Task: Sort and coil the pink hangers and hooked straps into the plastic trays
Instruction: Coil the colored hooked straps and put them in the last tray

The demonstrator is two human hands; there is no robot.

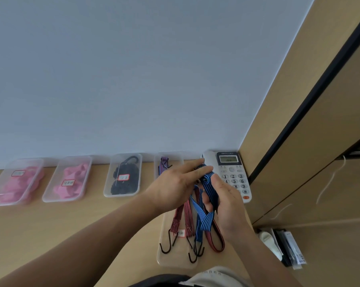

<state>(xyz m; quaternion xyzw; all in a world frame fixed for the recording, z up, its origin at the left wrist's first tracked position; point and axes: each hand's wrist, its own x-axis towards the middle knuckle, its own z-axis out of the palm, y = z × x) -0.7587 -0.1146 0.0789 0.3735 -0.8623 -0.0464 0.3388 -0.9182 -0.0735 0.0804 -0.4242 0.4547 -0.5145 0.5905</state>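
Holding a blue strap point(206, 221), the right hand point(230, 208) has its grip clamped on it: the fingers curl round the strap and the thumb presses on top. The left hand point(173, 184) is just beside it, at 9 o'clock. Its fingers point(197, 164) lie long and nearly straight over the top bend of the blue strap and touch it. Its thumb is hidden, so I cannot tell if this grip pinches or only rests there.

Red straps point(180, 216) hang down between the two hands, next to the blue one. I cannot tell how many. At least three dark hooks point(166, 246) dangle at the bottom ends.

I count five clear trays on the worktop point(50, 220). The near tray point(170, 263) lies at 6 o'clock from the hands, right under the hooks. Four more stand in a row by the wall, from 9 o'clock round to 12 o'clock. The far-left tray point(0, 179) and the second tray point(59, 166) hold pink hangers point(21, 187). The third tray point(116, 162) holds a black bundle point(123, 187). The fourth tray point(178, 160) holds one purple strap point(163, 165).

One white phone point(233, 175) sits at 1 o'clock from the right hand.
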